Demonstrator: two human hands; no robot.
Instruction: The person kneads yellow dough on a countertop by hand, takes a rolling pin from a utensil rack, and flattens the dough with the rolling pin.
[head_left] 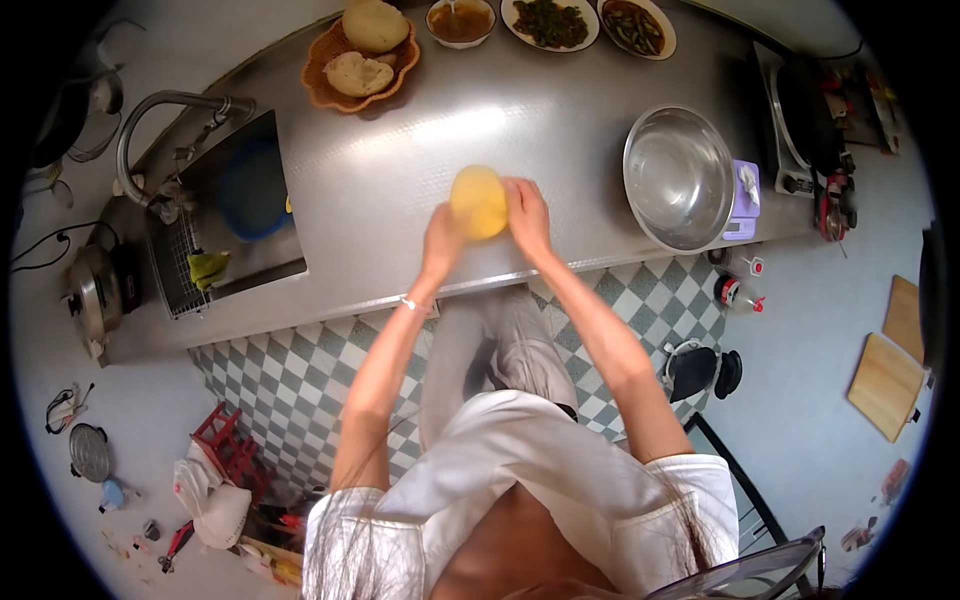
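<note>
A smooth, round yellow lump that looks like dough [479, 200] is held between my two hands above the steel counter, near its front edge. My left hand [443, 238] is at its left side, somewhat blurred, with the fingers partly behind the lump. Against the right side my right hand [525, 215] presses with its fingers close together. A large shiny metal bowl [678, 180] stands to the right of my hands, beside or partly over a purple kitchen scale [741, 228]. What the bowl contains is hard to make out.
Along the back are a wicker basket [318, 82] with pale buns [374, 24], a bowl of brown sauce [460, 20] and two plates of green food [548, 22]. The sink [292, 215] with a blue basin [245, 190] lies left; a stove [790, 130] is right.
</note>
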